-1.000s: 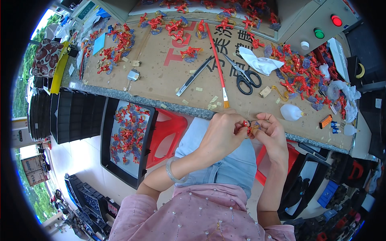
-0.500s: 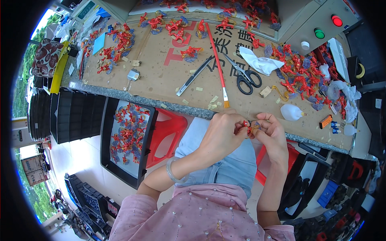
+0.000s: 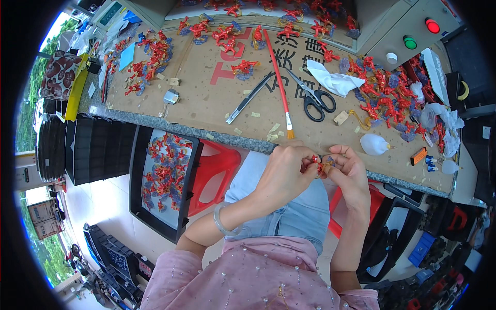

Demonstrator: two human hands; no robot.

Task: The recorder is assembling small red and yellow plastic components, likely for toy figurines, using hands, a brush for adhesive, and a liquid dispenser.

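Note:
Both my hands meet at the front edge of the workbench, pinching one small red figurine [image 3: 319,164] with purple and yellow see-through parts. My left hand [image 3: 289,170] has its fingers closed on the red side, and they cover much of it. Thumb and fingers of my right hand [image 3: 349,170] are closed at the purple and yellow side. Just beyond my hands lies a red-handled brush [image 3: 283,88], bristles toward me. Beside it are scissors [image 3: 314,98] with black handles and a craft knife [image 3: 250,98]. A white squeeze bottle [image 3: 374,144] lies right of my right hand.
Cardboard [image 3: 206,108] covers the stone-edged bench. Similar figurines lie heaped [image 3: 392,98] at the right and grouped [image 3: 150,57] at the left. A black tray [image 3: 135,191] of figurines stands low at my left, by a red stool [image 3: 214,175]. A grey control box [image 3: 408,36] borders the far right.
Almost nothing differs. My hands stay in the same place with the figurine between them, and the things on the bench have not moved.

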